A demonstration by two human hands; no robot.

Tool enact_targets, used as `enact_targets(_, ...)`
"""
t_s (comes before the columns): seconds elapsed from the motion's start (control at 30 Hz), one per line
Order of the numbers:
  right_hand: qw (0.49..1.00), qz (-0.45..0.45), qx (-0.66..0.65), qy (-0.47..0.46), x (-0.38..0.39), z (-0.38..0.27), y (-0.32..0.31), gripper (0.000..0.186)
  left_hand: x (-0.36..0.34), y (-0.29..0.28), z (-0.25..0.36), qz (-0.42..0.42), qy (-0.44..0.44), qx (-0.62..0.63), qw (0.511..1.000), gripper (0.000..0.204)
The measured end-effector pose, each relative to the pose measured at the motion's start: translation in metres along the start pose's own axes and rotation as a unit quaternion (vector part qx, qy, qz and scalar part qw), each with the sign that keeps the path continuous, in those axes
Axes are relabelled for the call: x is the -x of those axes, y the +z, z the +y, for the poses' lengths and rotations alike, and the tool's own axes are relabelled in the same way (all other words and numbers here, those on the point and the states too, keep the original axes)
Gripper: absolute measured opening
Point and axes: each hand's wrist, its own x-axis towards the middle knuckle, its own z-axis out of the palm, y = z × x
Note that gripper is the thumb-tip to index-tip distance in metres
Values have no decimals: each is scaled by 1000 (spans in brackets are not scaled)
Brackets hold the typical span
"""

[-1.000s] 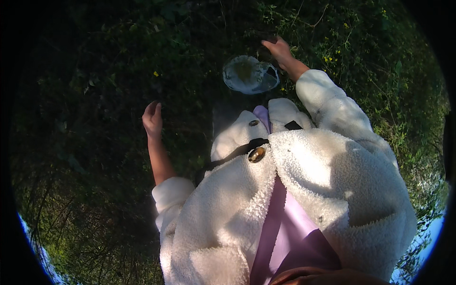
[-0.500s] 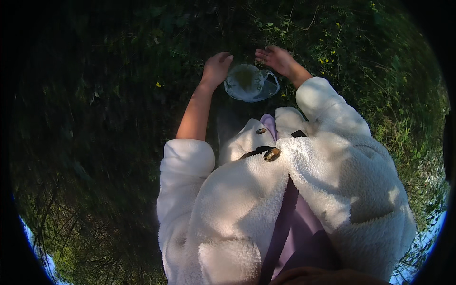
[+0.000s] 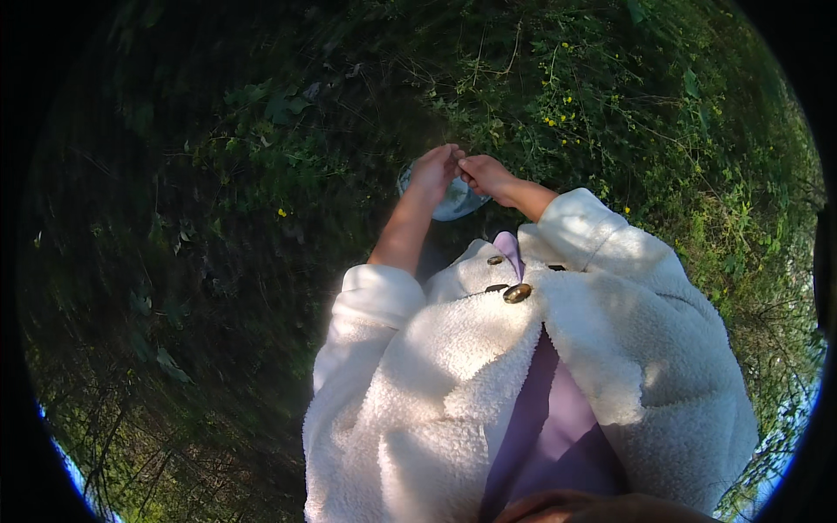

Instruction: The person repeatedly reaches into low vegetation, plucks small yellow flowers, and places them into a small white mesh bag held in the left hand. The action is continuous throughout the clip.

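Observation:
Just ahead of my body, a clear plastic bag (image 3: pixel 458 206) shows its rounded, see-through shape below my two hands, which cover much of it. My left hand (image 3: pixel 436 171) is closed, fingertips pinched together above the bag. From the other side my right hand (image 3: pixel 486 176) meets it, its fingers also curled into a pinch. The fingertips of both hands touch or nearly touch. Whatever lies between them is too small or hidden to make out. How the bag is held up is not visible.
Dense green plants surround me, with small yellow flowers (image 3: pixel 561 120) ahead to the right and a single yellow flower (image 3: pixel 282 213) at left. Thin dry stems (image 3: pixel 514 52) rise beyond my hands. My fleecy white jacket (image 3: pixel 436 366) fills the lower middle.
My hands have come together over the bag and closed; half a second ago they were apart, the right with fingers stretched out. They now sit lower in view, and the bag is more covered.

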Motion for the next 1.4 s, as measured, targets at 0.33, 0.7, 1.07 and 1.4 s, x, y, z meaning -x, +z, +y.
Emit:
enact_targets(0.33,990,-105,4,89,18,-23,-19,27,3,12,0,78,48,73,993,17)
enact_targets(0.7,979,41,-136,-149,-183,-140,-38,26,-8,-6,12,65,67,-30,995,17)
enact_targets(1.07,980,94,-177,-19,-301,-141,-1,62,-15,-34,-9,40,41,-59,997,17)
enact_targets(1.4,989,99,-110,-10,-311,-132,6,31,-30,-49,-17,8,-5,-54,998,19)
